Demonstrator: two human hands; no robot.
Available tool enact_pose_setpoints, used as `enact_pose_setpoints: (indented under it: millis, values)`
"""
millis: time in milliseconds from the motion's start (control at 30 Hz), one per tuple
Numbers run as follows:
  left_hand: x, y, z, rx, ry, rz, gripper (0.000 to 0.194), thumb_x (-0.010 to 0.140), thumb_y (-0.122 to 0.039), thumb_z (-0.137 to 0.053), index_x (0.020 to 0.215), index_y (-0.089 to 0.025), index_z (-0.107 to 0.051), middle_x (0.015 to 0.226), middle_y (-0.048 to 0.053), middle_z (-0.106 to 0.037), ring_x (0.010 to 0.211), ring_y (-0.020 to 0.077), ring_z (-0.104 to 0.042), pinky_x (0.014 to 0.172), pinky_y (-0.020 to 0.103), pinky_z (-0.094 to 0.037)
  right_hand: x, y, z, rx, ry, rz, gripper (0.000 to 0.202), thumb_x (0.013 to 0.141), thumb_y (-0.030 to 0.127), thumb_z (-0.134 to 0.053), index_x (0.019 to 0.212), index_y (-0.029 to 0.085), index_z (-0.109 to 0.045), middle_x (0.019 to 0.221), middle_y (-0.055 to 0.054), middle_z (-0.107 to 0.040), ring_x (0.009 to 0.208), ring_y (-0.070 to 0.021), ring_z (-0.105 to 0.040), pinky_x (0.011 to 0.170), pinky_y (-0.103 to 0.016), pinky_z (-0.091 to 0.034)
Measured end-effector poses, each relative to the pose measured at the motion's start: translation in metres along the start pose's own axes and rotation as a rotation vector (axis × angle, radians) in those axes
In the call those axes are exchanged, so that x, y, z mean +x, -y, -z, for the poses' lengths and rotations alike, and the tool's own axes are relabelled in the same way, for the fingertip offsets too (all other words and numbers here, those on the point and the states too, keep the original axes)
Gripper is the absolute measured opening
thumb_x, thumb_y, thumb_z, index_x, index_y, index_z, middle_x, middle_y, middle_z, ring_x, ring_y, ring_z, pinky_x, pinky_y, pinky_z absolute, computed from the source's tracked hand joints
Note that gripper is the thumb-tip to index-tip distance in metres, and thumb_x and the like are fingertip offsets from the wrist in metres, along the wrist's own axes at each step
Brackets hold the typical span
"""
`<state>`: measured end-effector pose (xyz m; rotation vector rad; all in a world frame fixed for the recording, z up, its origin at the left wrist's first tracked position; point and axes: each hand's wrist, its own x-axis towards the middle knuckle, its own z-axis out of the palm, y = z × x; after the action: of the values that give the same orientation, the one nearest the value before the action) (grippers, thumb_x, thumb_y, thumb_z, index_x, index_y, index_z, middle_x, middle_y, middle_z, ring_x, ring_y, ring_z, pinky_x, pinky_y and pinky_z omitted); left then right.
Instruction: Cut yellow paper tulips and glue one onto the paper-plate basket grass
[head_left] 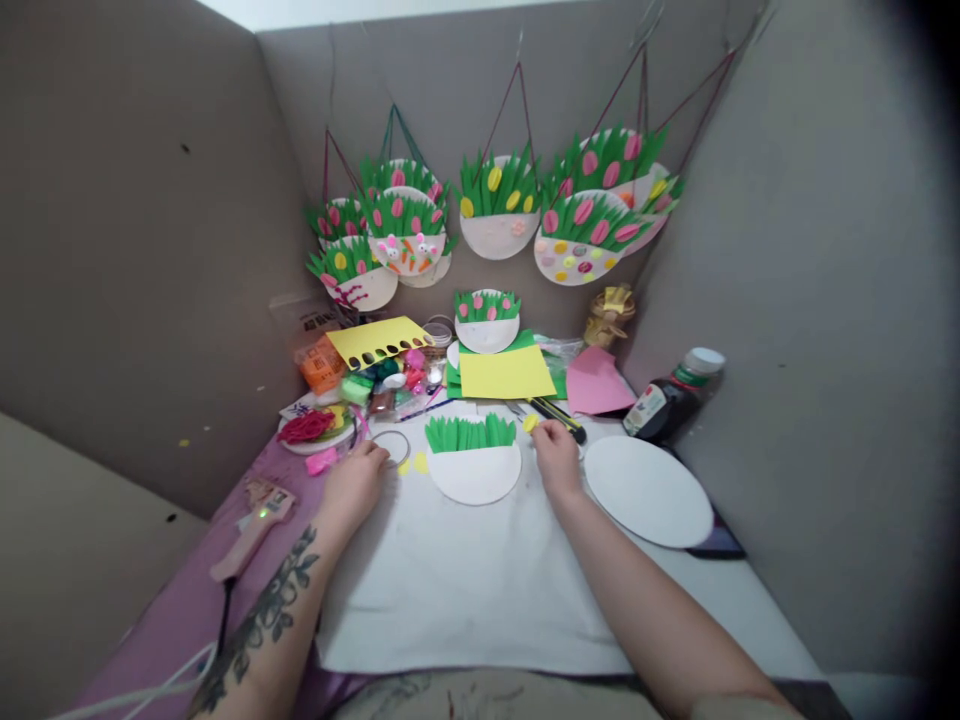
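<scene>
Between my hands lies a white paper-plate basket (474, 474) with green paper grass (470, 433) along its top. My right hand (559, 457) is closed, pinching a small yellow paper oval (531, 423) just right of the grass. My left hand (358, 482) rests on the table left of the basket, its fingers closed at the left edge of a thin-rimmed clear round lid (393, 434). Two yellow paper ovals (421, 462) lie between that lid and the basket.
Finished baskets (498, 236) hang on the back wall. Yellow card (506, 372), pink paper (598, 380) and modelling clay (356, 388) sit behind. At right are a dark bottle (664, 405) and white paper plate (649, 490); at left, a pink glue gun (255, 530) with its cord.
</scene>
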<state>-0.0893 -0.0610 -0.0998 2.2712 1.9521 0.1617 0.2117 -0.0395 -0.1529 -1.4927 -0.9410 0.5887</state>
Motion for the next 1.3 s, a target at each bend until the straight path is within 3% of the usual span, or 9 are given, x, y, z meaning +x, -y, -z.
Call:
enact_pose_setpoints:
  millis: [100, 233, 500, 633, 733, 800, 933, 1133, 1300]
  values:
    - [-0.008, -0.027, -0.011, -0.087, 0.029, -0.067, 0.028, 0.086, -0.022, -0.038, 0.101, -0.018, -0.062, 0.100, 0.010, -0.064, 0.092, 0.0199, -0.059, 0.077, 0.027, -0.040, -0.006, 0.002, 0.000, 0.105, 0.051, -0.023, 0.012, 0.072, 0.031, -0.054, 0.066, 0.020, -0.053, 0.056, 0.005, -0.048, 0.055, -0.0128, -0.040, 0.054, -0.025, -0.031]
    - [-0.019, -0.058, -0.022, -0.156, 0.075, -0.090, 0.026, 0.087, -0.028, -0.040, 0.095, -0.019, -0.063, 0.096, 0.009, -0.067, 0.090, 0.0222, -0.061, 0.074, 0.029, -0.042, -0.015, 0.003, 0.000, 0.253, 0.256, -0.056, 0.011, 0.070, 0.029, -0.056, 0.063, 0.019, -0.055, 0.061, 0.003, -0.053, 0.060, -0.0126, -0.045, 0.058, -0.024, -0.034]
    - [-0.025, -0.058, -0.029, -0.204, 0.019, -0.184, 0.032, 0.089, -0.027, -0.037, 0.101, -0.019, -0.066, 0.115, 0.008, -0.063, 0.103, 0.0224, -0.056, 0.092, 0.033, -0.039, -0.016, 0.012, 0.001, 0.293, 0.350, -0.032, 0.014, 0.070, 0.027, -0.059, 0.060, 0.019, -0.054, 0.057, 0.003, -0.053, 0.058, -0.0127, -0.046, 0.059, -0.025, -0.035]
    - [-0.024, -0.056, -0.034, -0.166, 0.024, -0.326, 0.036, 0.088, -0.028, -0.040, 0.119, -0.020, -0.057, 0.128, 0.009, -0.055, 0.120, 0.0248, -0.045, 0.102, 0.039, -0.032, 0.001, 0.016, 0.014, 0.300, 0.202, 0.000, 0.013, 0.067, 0.028, -0.063, 0.062, 0.018, -0.056, 0.059, 0.002, -0.055, 0.058, -0.0126, -0.047, 0.058, -0.025, -0.036]
    - [-0.019, -0.051, -0.039, -0.144, 0.144, -0.496, 0.054, 0.085, -0.037, -0.047, 0.136, -0.022, -0.038, 0.143, 0.008, -0.037, 0.135, 0.0263, -0.025, 0.108, 0.046, -0.022, 0.022, 0.015, 0.029, 0.518, -0.024, -0.067, 0.011, 0.062, 0.025, -0.063, 0.062, 0.018, -0.054, 0.055, 0.003, -0.054, 0.053, -0.0111, -0.046, 0.055, -0.025, -0.036]
    - [-0.012, -0.046, -0.041, -0.119, 0.219, -0.553, 0.062, 0.085, -0.043, -0.045, 0.141, -0.022, -0.028, 0.147, 0.009, -0.029, 0.137, 0.0258, -0.019, 0.109, 0.048, -0.018, 0.032, 0.014, 0.037, 0.655, -0.082, -0.069, 0.012, 0.059, 0.023, -0.064, 0.062, 0.018, -0.053, 0.056, 0.004, -0.055, 0.054, -0.0108, -0.048, 0.056, -0.025, -0.038]
    - [0.001, -0.034, -0.041, -0.056, 0.175, -0.415, 0.059, 0.086, -0.042, -0.043, 0.139, -0.018, -0.031, 0.147, 0.013, -0.027, 0.137, 0.0266, -0.021, 0.109, 0.048, -0.018, 0.030, 0.014, 0.034, 0.671, -0.020, -0.093, 0.012, 0.057, 0.022, -0.064, 0.060, 0.018, -0.054, 0.055, 0.003, -0.055, 0.055, -0.0115, -0.049, 0.057, -0.025, -0.039]
    - [-0.010, -0.011, -0.032, -0.136, -0.069, -0.306, 0.040, 0.088, -0.025, -0.036, 0.123, -0.018, -0.053, 0.135, 0.009, -0.049, 0.127, 0.0212, -0.040, 0.107, 0.040, -0.028, -0.011, 0.005, 0.000, 0.342, 0.216, -0.073, 0.014, 0.065, 0.029, -0.062, 0.059, 0.019, -0.055, 0.057, 0.002, -0.056, 0.059, -0.0141, -0.049, 0.060, -0.026, -0.037]
    - [-0.046, 0.027, -0.001, -0.133, -0.306, 0.105, 0.033, 0.086, -0.035, -0.039, 0.101, -0.019, -0.064, 0.103, 0.008, -0.068, 0.094, 0.0220, -0.062, 0.085, 0.031, -0.046, -0.031, 0.000, -0.012, 0.161, 0.362, -0.044, 0.013, 0.067, 0.029, -0.060, 0.060, 0.020, -0.055, 0.057, 0.003, -0.055, 0.058, -0.0144, -0.047, 0.057, -0.025, -0.034]
